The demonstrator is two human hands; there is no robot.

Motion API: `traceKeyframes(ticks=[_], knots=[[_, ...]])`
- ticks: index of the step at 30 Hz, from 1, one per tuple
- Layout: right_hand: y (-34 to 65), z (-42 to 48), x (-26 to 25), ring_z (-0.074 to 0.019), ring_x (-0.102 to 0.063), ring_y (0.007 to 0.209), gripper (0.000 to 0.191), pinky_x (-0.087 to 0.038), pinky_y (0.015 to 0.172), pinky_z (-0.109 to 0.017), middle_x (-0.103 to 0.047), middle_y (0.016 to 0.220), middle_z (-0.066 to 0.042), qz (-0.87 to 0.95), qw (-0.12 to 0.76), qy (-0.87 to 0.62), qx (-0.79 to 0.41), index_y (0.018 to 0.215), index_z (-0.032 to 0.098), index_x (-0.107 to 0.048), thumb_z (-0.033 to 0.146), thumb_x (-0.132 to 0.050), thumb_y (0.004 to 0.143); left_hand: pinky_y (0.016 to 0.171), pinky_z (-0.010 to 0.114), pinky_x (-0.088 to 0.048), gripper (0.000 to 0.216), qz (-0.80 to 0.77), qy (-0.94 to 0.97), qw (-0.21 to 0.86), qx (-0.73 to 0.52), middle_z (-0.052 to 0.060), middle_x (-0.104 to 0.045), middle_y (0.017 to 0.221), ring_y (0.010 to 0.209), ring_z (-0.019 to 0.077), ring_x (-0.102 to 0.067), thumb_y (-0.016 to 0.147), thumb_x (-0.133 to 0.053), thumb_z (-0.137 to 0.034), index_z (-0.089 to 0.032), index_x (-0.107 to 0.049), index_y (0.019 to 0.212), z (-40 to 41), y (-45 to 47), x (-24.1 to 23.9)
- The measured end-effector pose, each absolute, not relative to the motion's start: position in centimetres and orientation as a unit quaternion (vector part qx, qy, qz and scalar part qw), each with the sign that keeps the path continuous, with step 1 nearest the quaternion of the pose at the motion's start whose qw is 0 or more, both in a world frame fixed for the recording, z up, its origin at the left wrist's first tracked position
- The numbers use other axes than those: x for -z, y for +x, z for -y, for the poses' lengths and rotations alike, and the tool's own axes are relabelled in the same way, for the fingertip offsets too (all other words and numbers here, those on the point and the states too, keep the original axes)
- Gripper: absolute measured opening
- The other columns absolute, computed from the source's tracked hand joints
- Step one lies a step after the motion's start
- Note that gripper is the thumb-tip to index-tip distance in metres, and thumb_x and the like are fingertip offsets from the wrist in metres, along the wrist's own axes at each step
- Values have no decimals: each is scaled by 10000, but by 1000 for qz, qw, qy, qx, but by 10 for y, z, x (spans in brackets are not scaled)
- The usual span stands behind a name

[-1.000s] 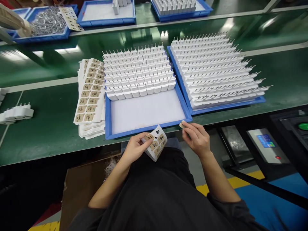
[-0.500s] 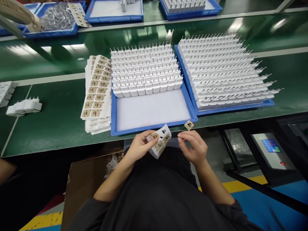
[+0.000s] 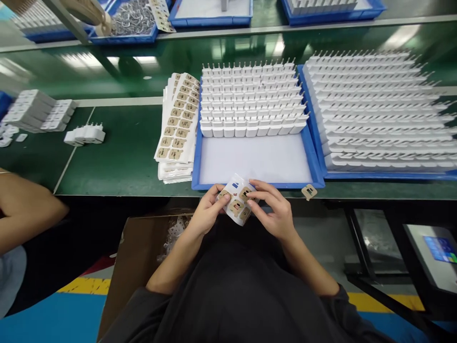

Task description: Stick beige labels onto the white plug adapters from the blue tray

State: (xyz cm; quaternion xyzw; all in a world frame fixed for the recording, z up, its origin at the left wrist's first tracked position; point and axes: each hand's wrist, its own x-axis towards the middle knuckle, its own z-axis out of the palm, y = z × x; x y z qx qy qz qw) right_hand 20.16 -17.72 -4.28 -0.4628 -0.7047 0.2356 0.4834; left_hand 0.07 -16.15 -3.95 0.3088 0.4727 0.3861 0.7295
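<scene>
My left hand (image 3: 210,209) grips a small curled sheet of tan stickers (image 3: 237,206) by its left side, thumb on top. My right hand (image 3: 273,209) is at the sheet's right edge, thumb and fingertips pinching at a sticker there. Both hands are just off the front edge of the bench. A single loose tan sticker (image 3: 309,192) hangs at the front right corner of a blue tray (image 3: 257,186). Behind the hands, rows of white plug adapters (image 3: 250,130) stand pins up in that tray, with bare white lining in front of them.
Left of the tray lies a stack of sticker sheets (image 3: 175,128). A second blue tray (image 3: 374,176) full of white plugs is on the right. Loose plugs (image 3: 84,135) lie farther left, near another person's arm (image 3: 28,209). A cardboard box (image 3: 132,257) stands below the bench.
The loose sticker has left my right hand and now sits at the tray's corner. My right hand has moved left onto the sheet. The view has swung left.
</scene>
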Motion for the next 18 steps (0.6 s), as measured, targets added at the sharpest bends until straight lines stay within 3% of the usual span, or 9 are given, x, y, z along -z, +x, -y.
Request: traceKeyframes(ticks=[7,12,18], knots=[[185,170,43,-257,-749,1147,247,-642,993,-444,-764,1275,-105,757,456,-400,-245,1164,260,-739,171,-698,937,695,252,-542,553,-468,264,735,-414,-15,-703,824,696,134,-657,670,-915,-516,-196,-559,947,168,-20,34],[179,171,41,-265,-755,1133,152,-637,981,-465,-794,1200,-105,764,457,-392,-231,1055,245,-718,151,-685,940,708,226,-529,560,-483,319,702,-414,-14,-718,837,708,113,-650,582,-983,-328,-171,-562,916,173,-25,36],[184,180,41,-253,-741,1110,73,-628,940,-443,-792,1152,-106,711,459,-452,-282,962,238,-664,179,-628,984,659,206,-510,501,-477,338,708,-396,-32,-692,784,657,95,-630,647,-953,-335,-171,-555,903,173,-19,41]])
